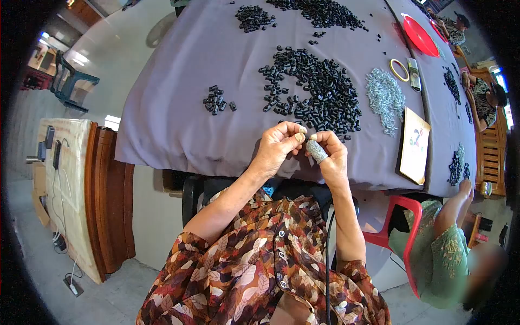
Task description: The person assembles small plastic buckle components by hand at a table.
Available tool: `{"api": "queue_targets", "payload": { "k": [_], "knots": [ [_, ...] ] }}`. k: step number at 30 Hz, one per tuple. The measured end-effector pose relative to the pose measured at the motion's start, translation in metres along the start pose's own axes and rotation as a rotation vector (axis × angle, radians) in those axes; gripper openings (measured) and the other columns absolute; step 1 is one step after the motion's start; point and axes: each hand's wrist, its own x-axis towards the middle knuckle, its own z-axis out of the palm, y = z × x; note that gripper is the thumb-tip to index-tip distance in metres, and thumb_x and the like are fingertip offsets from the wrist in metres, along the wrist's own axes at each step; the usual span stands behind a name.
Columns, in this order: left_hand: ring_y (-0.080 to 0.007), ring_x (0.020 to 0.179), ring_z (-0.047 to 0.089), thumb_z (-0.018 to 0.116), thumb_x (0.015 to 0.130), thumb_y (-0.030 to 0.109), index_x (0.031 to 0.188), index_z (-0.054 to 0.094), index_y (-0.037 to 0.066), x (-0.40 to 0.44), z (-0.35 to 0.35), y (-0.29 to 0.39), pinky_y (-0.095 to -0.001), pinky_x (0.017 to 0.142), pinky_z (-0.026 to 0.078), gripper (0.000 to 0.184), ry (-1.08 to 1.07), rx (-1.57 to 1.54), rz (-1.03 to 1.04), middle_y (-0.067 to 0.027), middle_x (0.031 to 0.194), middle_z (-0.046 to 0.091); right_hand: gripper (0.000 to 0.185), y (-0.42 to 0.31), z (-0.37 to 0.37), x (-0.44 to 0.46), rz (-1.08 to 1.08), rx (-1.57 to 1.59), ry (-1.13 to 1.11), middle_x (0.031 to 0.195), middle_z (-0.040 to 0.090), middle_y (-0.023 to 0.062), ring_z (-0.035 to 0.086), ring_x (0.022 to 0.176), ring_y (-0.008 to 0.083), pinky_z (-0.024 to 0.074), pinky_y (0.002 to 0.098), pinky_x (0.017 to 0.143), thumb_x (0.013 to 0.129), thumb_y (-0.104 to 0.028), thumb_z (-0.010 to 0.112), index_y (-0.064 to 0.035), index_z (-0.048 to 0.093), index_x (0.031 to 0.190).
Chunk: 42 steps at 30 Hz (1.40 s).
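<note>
My left hand (277, 149) and my right hand (329, 154) meet at the near edge of the cloth-covered table (179, 124). Both are closed in a pinch, fingertips almost touching. A tiny dark bit shows between them, too small and covered to name. Grey speckled wrapping covers my right thumb. Just beyond my hands spreads a large pile of small black cylindrical parts (330, 95). A smaller cluster of black parts (216, 101) lies to the left. To the right is a heap of small, shiny, silvery-clear pieces (385, 97).
Right of the heap are a tape roll (399, 77), a small flat pack (414, 75) and a tan board (415, 146). A red tray (420, 36) sits farther back. Someone in green (433, 260) sits at right by a red chair (403, 203). More black parts (325, 13) lie at the far side.
</note>
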Motion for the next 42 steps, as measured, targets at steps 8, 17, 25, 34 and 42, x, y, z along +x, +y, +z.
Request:
{"api": "queue_targets", "payload": {
  "k": [8,17,25,34,42],
  "knots": [
    [-0.0042,0.060,0.050,0.060,0.085,0.008,0.091,0.059,0.005,-0.003,0.001,0.004,-0.0180,0.055,0.042,0.006,-0.040,0.111,0.011,0.0014,0.074,0.058,0.007,0.001,-0.001,-0.001,0.021,0.037,0.006,0.070,0.058,-0.0009,0.051,0.060,0.0034,0.0401,0.0176,0.052,0.082,-0.005,0.062,-0.0027,0.056,0.086],
    [-0.0042,0.061,0.049,0.060,0.085,0.006,0.087,0.058,0.004,-0.004,-0.006,0.005,-0.0178,0.054,0.042,0.003,-0.117,0.131,0.015,0.0005,0.075,0.057,0.011,0.006,-0.003,0.002,0.023,0.166,-0.051,0.078,0.059,0.0037,0.055,0.064,0.0088,0.0465,0.0217,0.059,0.077,0.002,0.065,-0.0012,0.056,0.081],
    [-0.0058,0.071,0.051,0.057,0.083,-0.004,0.085,0.057,0.001,-0.006,-0.007,0.002,-0.0198,0.064,0.044,0.005,-0.167,0.154,0.080,-0.0022,0.082,0.057,0.013,0.012,-0.008,0.004,-0.026,0.025,-0.073,0.075,0.060,0.0040,0.054,0.067,0.0080,0.0445,0.0225,0.060,0.072,0.002,0.069,-0.0019,0.056,0.072],
    [-0.0060,0.071,0.051,0.056,0.083,-0.005,0.086,0.057,0.002,-0.004,-0.011,0.001,-0.0198,0.062,0.044,0.008,-0.178,0.162,0.094,-0.0016,0.082,0.057,0.017,0.010,-0.004,0.001,-0.015,0.018,-0.030,0.074,0.059,0.0010,0.052,0.067,0.0058,0.0434,0.0209,0.059,0.073,-0.001,0.071,-0.0030,0.054,0.072],
    [-0.0050,0.062,0.050,0.055,0.086,0.002,0.097,0.057,0.002,-0.008,-0.005,0.010,-0.0180,0.056,0.042,0.011,-0.177,0.118,-0.058,-0.0019,0.077,0.059,0.017,0.006,-0.010,0.004,0.059,0.203,-0.166,0.074,0.058,-0.0004,0.054,0.063,0.0055,0.0440,0.0207,0.054,0.077,-0.007,0.069,-0.0050,0.052,0.077]
  ]
}}
